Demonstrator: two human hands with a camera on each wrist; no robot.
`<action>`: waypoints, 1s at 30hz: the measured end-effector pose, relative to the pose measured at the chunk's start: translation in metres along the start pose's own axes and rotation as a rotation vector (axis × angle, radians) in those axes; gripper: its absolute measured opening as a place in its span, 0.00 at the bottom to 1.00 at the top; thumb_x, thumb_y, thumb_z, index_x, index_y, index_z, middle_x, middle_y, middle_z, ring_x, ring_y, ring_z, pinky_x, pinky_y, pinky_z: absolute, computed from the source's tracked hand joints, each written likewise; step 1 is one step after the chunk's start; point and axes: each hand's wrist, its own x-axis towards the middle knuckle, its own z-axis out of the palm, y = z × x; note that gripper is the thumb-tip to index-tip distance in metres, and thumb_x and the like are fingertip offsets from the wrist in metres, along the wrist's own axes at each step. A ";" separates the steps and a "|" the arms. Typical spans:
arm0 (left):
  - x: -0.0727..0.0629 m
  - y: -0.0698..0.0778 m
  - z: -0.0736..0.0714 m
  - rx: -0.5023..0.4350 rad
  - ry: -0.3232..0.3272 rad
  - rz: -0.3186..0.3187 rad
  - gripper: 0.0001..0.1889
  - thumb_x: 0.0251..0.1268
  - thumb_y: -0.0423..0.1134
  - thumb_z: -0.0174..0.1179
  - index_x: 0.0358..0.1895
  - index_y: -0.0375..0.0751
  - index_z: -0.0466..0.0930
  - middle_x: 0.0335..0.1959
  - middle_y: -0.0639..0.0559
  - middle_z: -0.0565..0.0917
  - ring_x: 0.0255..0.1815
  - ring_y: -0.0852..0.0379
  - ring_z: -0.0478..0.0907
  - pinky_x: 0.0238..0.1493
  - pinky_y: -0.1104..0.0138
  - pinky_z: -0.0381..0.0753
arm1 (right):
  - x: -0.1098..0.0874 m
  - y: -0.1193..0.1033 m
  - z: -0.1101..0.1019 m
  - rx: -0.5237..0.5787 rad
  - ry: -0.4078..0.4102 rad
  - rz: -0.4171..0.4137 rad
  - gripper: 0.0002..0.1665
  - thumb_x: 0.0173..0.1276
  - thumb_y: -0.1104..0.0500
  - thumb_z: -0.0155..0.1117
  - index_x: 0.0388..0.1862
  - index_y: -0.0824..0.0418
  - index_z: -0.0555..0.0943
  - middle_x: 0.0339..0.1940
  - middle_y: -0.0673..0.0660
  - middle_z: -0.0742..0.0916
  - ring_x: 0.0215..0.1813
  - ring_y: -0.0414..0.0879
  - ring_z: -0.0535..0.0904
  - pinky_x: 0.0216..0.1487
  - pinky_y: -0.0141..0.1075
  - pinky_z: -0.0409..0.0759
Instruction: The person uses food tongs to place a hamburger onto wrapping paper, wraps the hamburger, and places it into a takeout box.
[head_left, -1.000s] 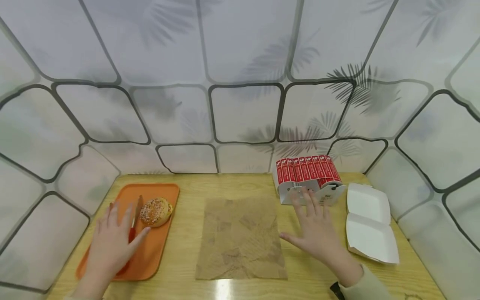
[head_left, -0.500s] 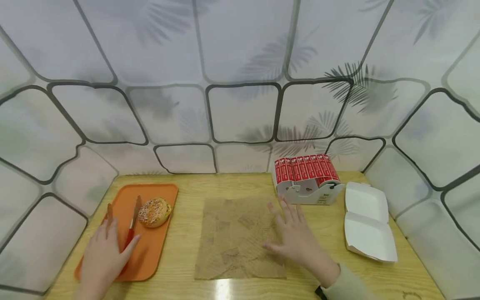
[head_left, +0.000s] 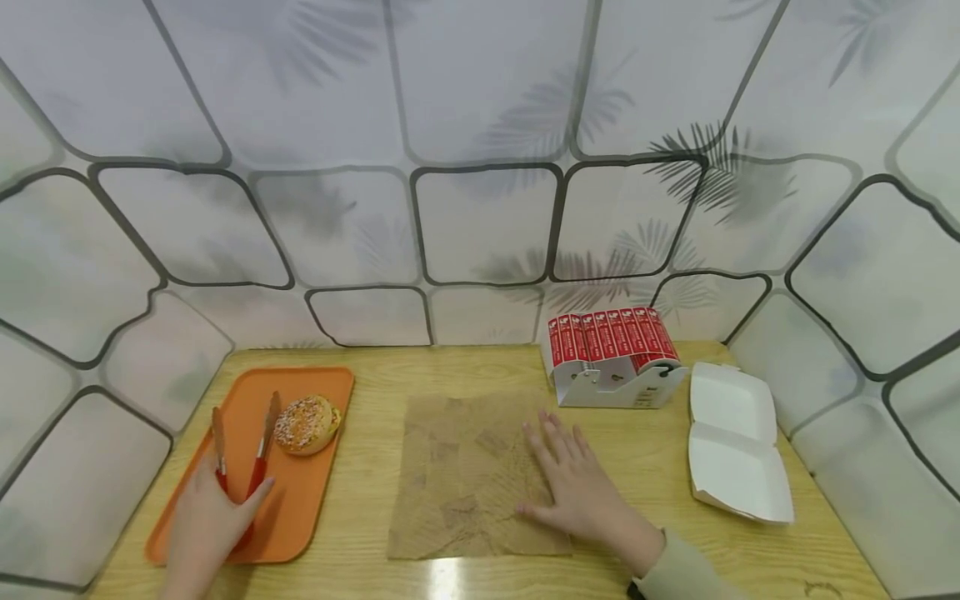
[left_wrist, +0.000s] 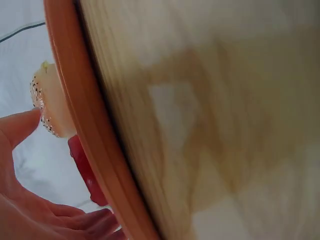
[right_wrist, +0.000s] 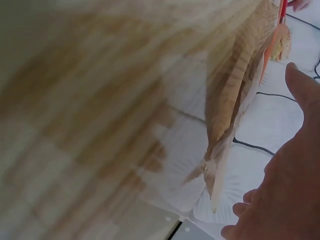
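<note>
My left hand (head_left: 206, 521): thumb spread wide from fingers, at red handles of tongs (head_left: 260, 462); contact unclear. My right hand (head_left: 573, 487): fingers splayed, over right part of brown paper (head_left: 457, 467); touch unclear. Tongs lie on orange tray (head_left: 292, 517), tips apart, pointing away from me. Seeded bun (head_left: 303, 423) just right of tongs, same tray. Paper spread flat mid-surface (head_left: 367, 467). Beyond right hand: white holder (head_left: 637, 387), red packets (head_left: 611, 337) inside; farther right, unfolded white clamshell box (head_left: 738, 467).

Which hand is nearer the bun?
Left. The left hand is at the tongs, left of the bun; the right hand is well right of it, partly over the paper.
</note>
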 end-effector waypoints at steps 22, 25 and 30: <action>0.001 0.002 0.017 -0.060 0.005 -0.196 0.50 0.59 0.48 0.77 0.68 0.09 0.59 0.57 0.10 0.70 0.63 0.14 0.64 0.65 0.31 0.64 | 0.002 0.011 0.021 0.053 -0.167 -0.071 0.69 0.66 0.20 0.60 0.87 0.67 0.55 0.87 0.73 0.57 0.88 0.68 0.53 0.87 0.63 0.58; 0.000 0.003 0.020 -0.060 0.030 -0.199 0.49 0.59 0.46 0.77 0.66 0.08 0.61 0.55 0.11 0.70 0.61 0.16 0.63 0.65 0.32 0.62 | 0.005 0.011 0.020 0.037 -0.181 -0.062 0.68 0.67 0.21 0.62 0.87 0.66 0.55 0.88 0.73 0.56 0.88 0.67 0.52 0.87 0.62 0.58; 0.001 0.003 0.022 -0.054 0.075 -0.200 0.42 0.59 0.41 0.76 0.62 0.08 0.64 0.52 0.12 0.71 0.59 0.17 0.65 0.64 0.32 0.64 | 0.006 0.010 0.017 0.050 -0.202 -0.057 0.68 0.67 0.23 0.63 0.87 0.66 0.55 0.88 0.73 0.55 0.89 0.68 0.51 0.87 0.63 0.57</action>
